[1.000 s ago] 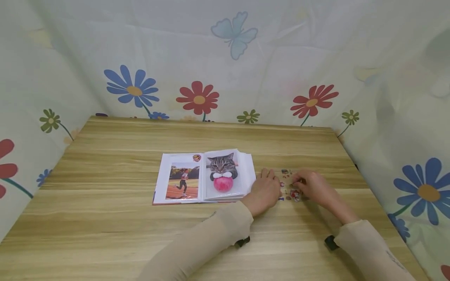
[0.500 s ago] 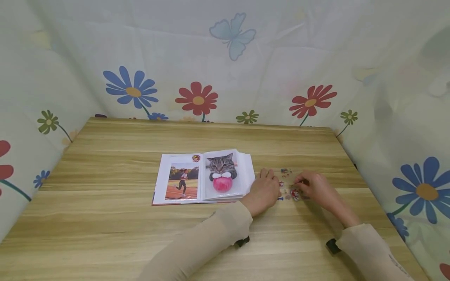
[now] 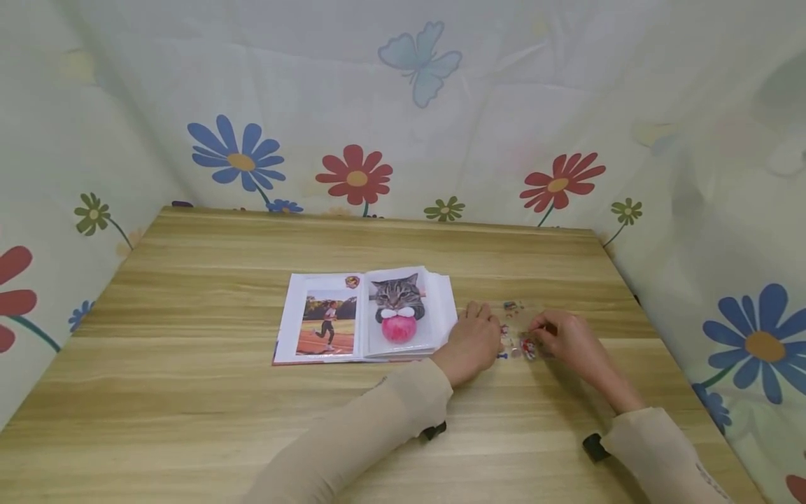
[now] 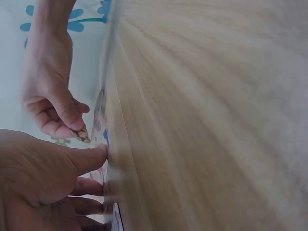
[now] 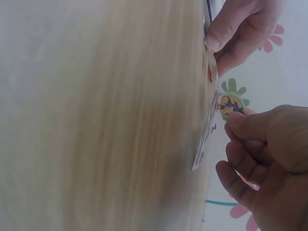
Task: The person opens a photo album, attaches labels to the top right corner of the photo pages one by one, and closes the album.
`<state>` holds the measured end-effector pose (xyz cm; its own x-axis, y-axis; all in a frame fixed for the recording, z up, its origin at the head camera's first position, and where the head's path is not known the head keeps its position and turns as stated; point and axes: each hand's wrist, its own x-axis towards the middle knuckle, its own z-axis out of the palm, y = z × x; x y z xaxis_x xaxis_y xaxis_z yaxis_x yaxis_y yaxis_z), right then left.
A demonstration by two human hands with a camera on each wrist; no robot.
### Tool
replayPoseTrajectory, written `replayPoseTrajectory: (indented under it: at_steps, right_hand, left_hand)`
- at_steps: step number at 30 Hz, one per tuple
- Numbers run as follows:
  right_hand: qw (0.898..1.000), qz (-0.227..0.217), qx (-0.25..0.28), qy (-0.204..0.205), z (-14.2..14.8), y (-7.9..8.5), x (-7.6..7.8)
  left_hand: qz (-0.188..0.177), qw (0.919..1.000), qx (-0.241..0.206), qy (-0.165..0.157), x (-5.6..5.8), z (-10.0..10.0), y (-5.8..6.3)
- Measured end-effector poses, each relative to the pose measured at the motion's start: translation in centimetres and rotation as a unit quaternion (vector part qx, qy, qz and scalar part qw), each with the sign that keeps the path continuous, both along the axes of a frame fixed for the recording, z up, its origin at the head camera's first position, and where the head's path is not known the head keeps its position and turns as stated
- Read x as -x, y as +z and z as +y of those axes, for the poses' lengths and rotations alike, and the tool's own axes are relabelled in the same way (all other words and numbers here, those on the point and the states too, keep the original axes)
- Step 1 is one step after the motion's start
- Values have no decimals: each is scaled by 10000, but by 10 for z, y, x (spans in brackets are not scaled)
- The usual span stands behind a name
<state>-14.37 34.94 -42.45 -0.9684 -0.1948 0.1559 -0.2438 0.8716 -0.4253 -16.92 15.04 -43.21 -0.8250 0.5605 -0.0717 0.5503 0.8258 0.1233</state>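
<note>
A clear sheet of small cartoon stickers [image 3: 511, 308] lies on the table to the right of an open photo album [image 3: 327, 281]. My left hand [image 3: 474, 343] rests on the sheet's left part, its fingers fairly straight; in the left wrist view the thumb presses near the sheet's edge. Between thumb and index finger my right hand [image 3: 569, 343] pinches a small roundish cartoon sticker [image 5: 231, 107], held at the sheet's surface. In the right wrist view the sheet is seen edge-on and bends up from the table, so whether the sticker still touches it is hard to tell.
The album's left page has a photo of a runner [image 3: 326, 325] and a small badge-like sticker [image 3: 352, 282]. Its right page holds a photo of a cat with a pink ball [image 3: 399, 330]. Flower-printed cloth [image 3: 491, 126] surrounds the wooden table [image 3: 208, 420].
My right hand has shifted slightly to the right, still pinching the sticker. My left hand stays on the sheet, and the album has not moved.
</note>
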Motion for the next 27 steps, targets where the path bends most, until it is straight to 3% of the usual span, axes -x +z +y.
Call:
replayPoseTrajectory:
  at_steps: [7,14,21,27]
  right_hand:
    - [9999,-86,69,4,-1,1,-1]
    - [9998,-2,141,-146,5,1,-2]
    - [9977,270,484,-390,25,12,-11]
    - [9946,98,848,-598,27,15,-16]
  left_hand:
    - [107,9999,-66,28,-2,-2,0]
    - [-32,9995,-292,100,-3,-1,5]
    - [-207,9997,-87,75,1,-1,6]
    - [-305,9995,-84,30,3,0,7]
